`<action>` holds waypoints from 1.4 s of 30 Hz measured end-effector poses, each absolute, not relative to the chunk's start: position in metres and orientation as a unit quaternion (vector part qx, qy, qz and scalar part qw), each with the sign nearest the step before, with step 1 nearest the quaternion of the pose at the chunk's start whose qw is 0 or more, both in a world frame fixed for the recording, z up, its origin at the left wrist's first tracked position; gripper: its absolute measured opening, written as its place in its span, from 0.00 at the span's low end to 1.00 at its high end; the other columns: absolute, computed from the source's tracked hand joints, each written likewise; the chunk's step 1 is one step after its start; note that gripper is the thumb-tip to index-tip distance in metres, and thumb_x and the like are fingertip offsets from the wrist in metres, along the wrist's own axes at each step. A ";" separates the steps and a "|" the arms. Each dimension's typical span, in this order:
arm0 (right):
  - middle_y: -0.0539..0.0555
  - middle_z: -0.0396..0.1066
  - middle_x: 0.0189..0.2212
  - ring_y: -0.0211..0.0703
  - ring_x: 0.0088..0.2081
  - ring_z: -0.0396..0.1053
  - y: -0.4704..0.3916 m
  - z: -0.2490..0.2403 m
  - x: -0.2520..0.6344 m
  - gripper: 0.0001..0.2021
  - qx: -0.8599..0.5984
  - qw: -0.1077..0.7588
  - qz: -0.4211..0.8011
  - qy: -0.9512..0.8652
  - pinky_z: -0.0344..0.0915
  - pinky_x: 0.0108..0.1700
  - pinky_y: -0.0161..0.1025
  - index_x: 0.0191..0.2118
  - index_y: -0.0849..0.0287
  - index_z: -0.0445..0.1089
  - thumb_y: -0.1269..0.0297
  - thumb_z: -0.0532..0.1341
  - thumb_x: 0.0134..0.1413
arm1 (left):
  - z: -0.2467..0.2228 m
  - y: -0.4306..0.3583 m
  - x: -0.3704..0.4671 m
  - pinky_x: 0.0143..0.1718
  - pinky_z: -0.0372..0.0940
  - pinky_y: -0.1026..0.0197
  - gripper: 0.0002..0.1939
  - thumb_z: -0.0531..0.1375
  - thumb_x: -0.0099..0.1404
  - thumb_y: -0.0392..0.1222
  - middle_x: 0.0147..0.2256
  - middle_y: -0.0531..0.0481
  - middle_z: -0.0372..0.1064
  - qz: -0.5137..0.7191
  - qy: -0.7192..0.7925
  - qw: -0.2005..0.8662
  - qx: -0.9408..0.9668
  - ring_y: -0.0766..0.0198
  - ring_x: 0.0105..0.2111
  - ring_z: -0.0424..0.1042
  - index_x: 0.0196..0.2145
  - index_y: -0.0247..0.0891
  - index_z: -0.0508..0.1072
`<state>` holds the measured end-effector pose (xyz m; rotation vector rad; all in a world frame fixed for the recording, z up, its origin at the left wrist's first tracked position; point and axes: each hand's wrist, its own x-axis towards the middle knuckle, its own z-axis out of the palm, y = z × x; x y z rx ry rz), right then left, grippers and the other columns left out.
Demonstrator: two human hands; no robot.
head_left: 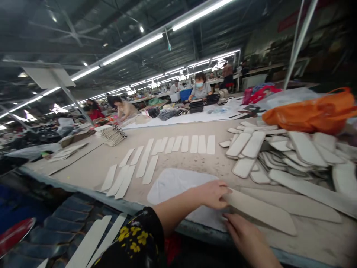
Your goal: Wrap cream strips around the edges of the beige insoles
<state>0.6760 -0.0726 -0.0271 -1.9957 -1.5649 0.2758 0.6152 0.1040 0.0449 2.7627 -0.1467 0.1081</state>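
Strips (178, 144) are already being shown laid in rows on the counter (192, 160); a heap (292, 156) is left. A long piece (262, 212) is being pinched by the left hand (213, 194) at the near edge, the right hand (245, 234) resting open beside it.

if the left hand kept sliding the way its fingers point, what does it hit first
The left hand points right, along the long tapered beige strip it already grips at the tip. Going on, it would likely ride over that strip; the heap of white cut pieces looks farther back, though depth is unclear.
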 end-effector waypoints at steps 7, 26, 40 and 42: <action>0.57 0.63 0.53 0.51 0.53 0.60 -0.064 -0.043 0.673 0.22 -0.772 0.279 -0.027 -0.571 0.61 0.53 0.48 0.54 0.57 0.63 0.53 0.51 0.57 | 0.035 0.158 0.461 0.56 0.54 0.56 0.28 0.63 0.52 0.51 0.56 0.45 0.59 -0.013 0.130 0.151 0.980 0.54 0.56 0.57 0.50 0.43 0.68; 0.56 0.59 0.56 0.52 0.56 0.57 -0.058 -0.060 0.669 0.22 -0.779 0.210 -0.019 -0.591 0.57 0.56 0.50 0.54 0.57 0.64 0.55 0.54 0.56 | 0.031 0.276 0.359 0.39 0.58 0.59 0.11 0.51 0.60 0.36 0.33 0.44 0.69 -0.083 0.415 -0.083 0.902 0.59 0.36 0.68 0.28 0.36 0.73; 0.60 0.67 0.48 0.50 0.51 0.63 -0.064 -0.039 0.668 0.15 -0.779 0.311 -0.045 -0.543 0.61 0.54 0.50 0.49 0.62 0.68 0.66 0.53 0.57 | 0.059 0.261 0.381 0.40 0.60 0.61 0.17 0.50 0.62 0.44 0.44 0.46 0.66 0.004 0.372 -0.090 0.924 0.61 0.39 0.69 0.46 0.38 0.68; 0.59 0.68 0.48 0.50 0.50 0.64 -0.066 -0.046 0.669 0.15 -0.767 0.302 -0.047 -0.564 0.61 0.54 0.50 0.48 0.60 0.68 0.66 0.53 0.56 | 0.051 0.265 0.375 0.40 0.60 0.59 0.15 0.51 0.61 0.42 0.41 0.45 0.68 -0.047 0.376 -0.094 0.921 0.58 0.40 0.69 0.43 0.37 0.70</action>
